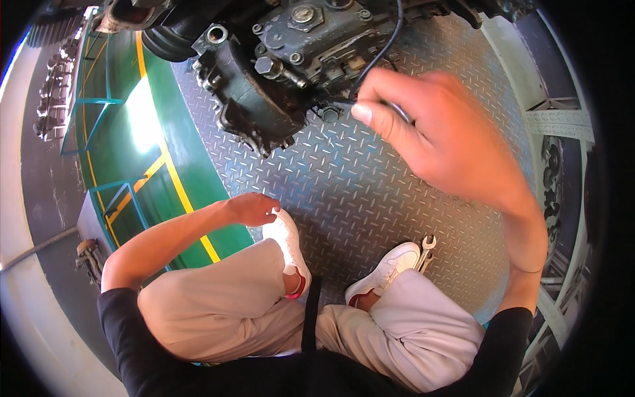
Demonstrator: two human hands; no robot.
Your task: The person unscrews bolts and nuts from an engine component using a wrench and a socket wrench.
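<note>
Gripping a slim, dark rod-like tool (pixel 401 114) in the right hand (pixel 433 126), beside the black engine casing (pixel 279 41), with the grip of the left hand (pixel 251 208) unclear. Likely light and stiff, best held well out from the casing

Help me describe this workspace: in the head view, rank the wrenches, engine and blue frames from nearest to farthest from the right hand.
From the right hand:
1. Engine, close by, ahead and to the hand's left.
2. Wrenches, lying beside the right shoe.
3. Blue frames, over at the far left.
</note>
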